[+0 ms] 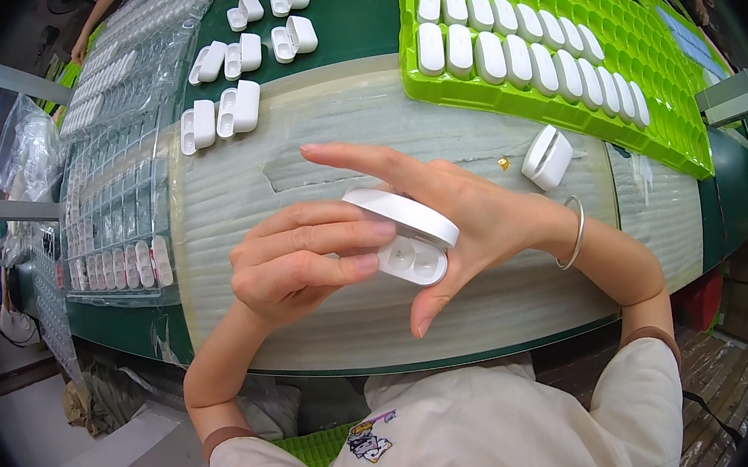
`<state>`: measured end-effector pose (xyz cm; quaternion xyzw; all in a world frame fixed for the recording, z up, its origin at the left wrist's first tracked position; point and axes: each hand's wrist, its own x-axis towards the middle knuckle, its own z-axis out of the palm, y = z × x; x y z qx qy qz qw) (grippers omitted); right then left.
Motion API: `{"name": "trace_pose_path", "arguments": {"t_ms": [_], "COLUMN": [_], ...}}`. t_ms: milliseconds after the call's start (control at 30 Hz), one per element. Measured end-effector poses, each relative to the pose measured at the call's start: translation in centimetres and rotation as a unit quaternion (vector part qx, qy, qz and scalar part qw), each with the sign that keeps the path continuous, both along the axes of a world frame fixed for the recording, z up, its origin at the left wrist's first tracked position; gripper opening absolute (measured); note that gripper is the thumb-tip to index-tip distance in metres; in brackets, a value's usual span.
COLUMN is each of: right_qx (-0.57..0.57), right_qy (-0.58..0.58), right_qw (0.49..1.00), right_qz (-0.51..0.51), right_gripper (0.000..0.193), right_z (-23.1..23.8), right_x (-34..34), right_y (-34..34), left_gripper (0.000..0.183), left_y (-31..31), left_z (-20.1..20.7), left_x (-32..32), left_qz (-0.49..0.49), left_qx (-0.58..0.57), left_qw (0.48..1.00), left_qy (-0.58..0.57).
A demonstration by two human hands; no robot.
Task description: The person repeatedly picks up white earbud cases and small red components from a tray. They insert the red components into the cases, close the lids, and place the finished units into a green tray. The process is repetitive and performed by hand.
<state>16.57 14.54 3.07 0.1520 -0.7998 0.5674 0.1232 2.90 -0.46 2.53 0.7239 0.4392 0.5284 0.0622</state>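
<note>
A white earbud charging case (412,261) is over the middle of the mat with its lid (403,215) raised, showing two rounded wells. My left hand (305,257) grips it, fingers lying along the lid and the front of the body. The case's right end rests against the palm of my right hand (479,211), whose thumb and forefinger stretch wide apart. Fingers behind the case are partly hidden. Beyond my right wrist, another white case (548,158) stands on the mat, its lid slightly parted.
A lime-green tray (551,122) with several closed white cases lies at the far right. Several opened cases (239,109) stand at the far left. Clear plastic trays (114,212) of small white parts line the left side. A small yellow piece (504,162) lies on the mat (298,173).
</note>
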Motion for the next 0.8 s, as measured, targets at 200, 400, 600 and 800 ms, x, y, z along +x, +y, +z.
{"name": "trace_pose_path", "arguments": {"t_ms": [200,400,600,800], "right_qx": [-0.014,-0.005,-0.069,-0.043], "right_qy": [-0.039,-0.006,-0.030,0.034], "right_qw": [0.999,1.000,0.995,0.997], "right_qz": [0.006,0.020,0.065,0.060], "right_gripper": [0.115,0.114,0.119,0.123], "right_z": [0.0,0.1,-0.1,0.5], "right_x": [0.2,0.3,0.4,0.3], "right_y": [-0.4,-0.7,-1.4,-1.3], "left_gripper": [0.012,0.010,0.012,0.016], "left_y": [0.1,-0.4,-0.1,-0.1], "left_z": [0.2,0.6,1.6,1.6], "left_x": [0.3,0.0,-0.1,0.0], "left_qz": [-0.014,0.032,0.016,0.046], "left_qx": [0.023,0.084,0.090,0.121], "left_qw": [0.999,0.992,0.989,0.985], "left_qy": [-0.021,0.084,0.119,0.113]}}
